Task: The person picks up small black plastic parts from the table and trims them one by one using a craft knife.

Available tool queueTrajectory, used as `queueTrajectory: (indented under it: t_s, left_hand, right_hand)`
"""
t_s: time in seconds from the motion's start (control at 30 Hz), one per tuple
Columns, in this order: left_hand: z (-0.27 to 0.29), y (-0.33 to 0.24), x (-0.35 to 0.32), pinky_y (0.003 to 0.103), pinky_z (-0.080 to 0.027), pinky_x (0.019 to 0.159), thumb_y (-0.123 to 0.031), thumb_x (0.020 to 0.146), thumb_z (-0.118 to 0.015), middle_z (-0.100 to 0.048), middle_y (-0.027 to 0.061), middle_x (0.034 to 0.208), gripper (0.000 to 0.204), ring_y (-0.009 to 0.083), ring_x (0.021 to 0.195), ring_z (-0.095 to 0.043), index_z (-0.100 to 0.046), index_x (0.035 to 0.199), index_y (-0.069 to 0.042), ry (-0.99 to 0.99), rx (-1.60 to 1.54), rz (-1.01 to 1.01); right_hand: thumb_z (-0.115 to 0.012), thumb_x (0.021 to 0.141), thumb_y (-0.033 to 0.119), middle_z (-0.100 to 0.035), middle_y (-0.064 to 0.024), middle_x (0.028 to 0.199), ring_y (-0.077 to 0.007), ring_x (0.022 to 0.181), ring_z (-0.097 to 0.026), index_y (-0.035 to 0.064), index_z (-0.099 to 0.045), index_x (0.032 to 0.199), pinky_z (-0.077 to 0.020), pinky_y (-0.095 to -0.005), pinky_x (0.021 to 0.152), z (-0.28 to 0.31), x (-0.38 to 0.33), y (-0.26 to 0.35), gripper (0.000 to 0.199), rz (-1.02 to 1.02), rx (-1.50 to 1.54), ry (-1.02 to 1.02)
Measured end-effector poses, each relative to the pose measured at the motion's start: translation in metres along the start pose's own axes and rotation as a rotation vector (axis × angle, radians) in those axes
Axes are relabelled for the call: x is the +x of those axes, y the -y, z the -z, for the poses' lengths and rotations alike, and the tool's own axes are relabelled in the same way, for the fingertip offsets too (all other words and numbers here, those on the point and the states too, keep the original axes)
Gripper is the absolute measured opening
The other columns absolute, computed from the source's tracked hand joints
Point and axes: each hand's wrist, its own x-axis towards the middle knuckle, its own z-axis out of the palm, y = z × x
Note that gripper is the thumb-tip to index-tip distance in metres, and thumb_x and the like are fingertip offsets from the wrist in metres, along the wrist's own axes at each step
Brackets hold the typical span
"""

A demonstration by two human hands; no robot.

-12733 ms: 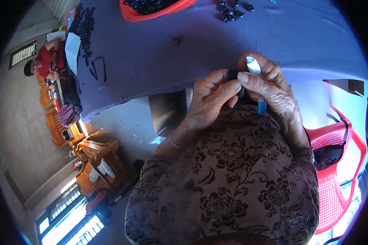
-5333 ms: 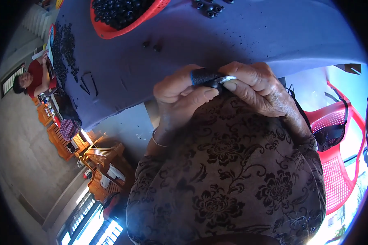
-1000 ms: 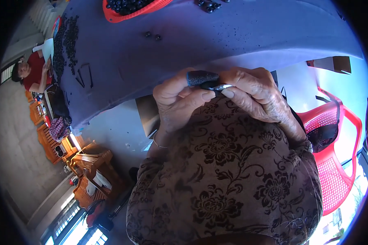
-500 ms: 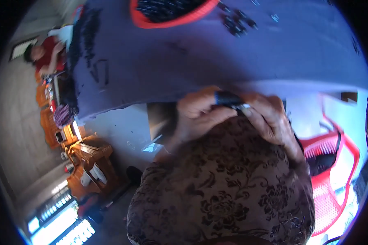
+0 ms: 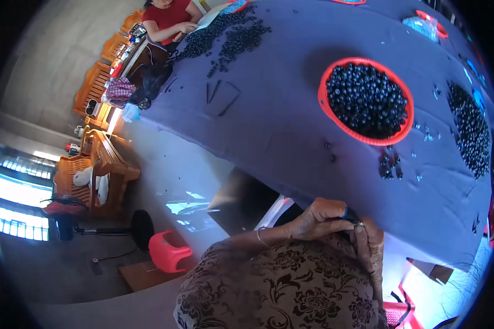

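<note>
At the table's near edge my hands meet in front of my patterned brown top. My left hand (image 5: 324,220) is closed around a short dark object with a bit of blue (image 5: 352,216); its kind is hidden by the fingers. Opposite it, my right hand (image 5: 369,241) is pinched against the end of that object, where a small shiny piece (image 5: 359,223) shows between the fingertips. Beyond them stands a red plastic basket (image 5: 325,104) heaped with shiny black bead-like pieces (image 5: 365,98). A few loose black pieces (image 5: 389,164) lie on the cloth before the basket.
A dark blue cloth covers the table (image 5: 269,142). Black piles lie at the right (image 5: 469,129) and far left (image 5: 239,41). A person in red (image 5: 170,22) sits at the far left. A red stool (image 5: 169,251) and a fan (image 5: 141,230) stand on the floor.
My view has swung, so the basket now sits fully in sight and my hands appear lower and further right. My hands stay together around the dark object.
</note>
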Motion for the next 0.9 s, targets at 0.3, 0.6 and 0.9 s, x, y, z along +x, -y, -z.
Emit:
queueTrajectory:
  t_s: [0.3, 0.6, 0.9]
  left_hand:
    - [-0.001, 0.021, 0.019, 0.023, -0.037, 0.054, -0.011, 0.083, -0.060, -0.054, -0.0009, 0.071, 0.012, 0.0041, 0.064, -0.045, -0.060, 0.081, 0.001, -0.073, -0.346, 0.103]
    - [0.008, 0.014, 0.022, 0.019, -0.035, 0.051, -0.015, 0.085, -0.059, -0.051, -0.0064, 0.067, 0.011, 0.0006, 0.061, -0.041, -0.061, 0.079, -0.006, -0.064, -0.513, 0.262]
    - [0.013, 0.017, 0.024, 0.018, -0.037, 0.053, -0.014, 0.084, -0.060, -0.053, -0.0050, 0.069, 0.011, 0.0019, 0.062, -0.045, -0.064, 0.087, -0.004, -0.077, -0.548, 0.242]
  right_hand:
    - [-0.046, 0.091, 0.014, -0.046, -0.0029, 0.060, -0.0084, 0.055, -0.043, 0.0018, -0.053, 0.083, -0.0352, -0.0257, 0.050, -0.001, 0.027, 0.004, 0.016, -0.056, -0.015, -0.076]
    - [-0.043, 0.093, 0.021, -0.038, 0.0034, 0.054, -0.0055, 0.048, -0.031, 0.0043, -0.049, 0.075, -0.0239, -0.0229, 0.044, 0.000, 0.033, 0.018, 0.025, -0.065, 0.007, -0.031]
    - [-0.041, 0.093, 0.021, -0.039, 0.0027, 0.053, -0.0061, 0.048, -0.032, 0.0040, -0.049, 0.077, -0.0246, -0.0226, 0.044, -0.005, 0.041, 0.018, 0.025, 0.001, 0.027, -0.020]
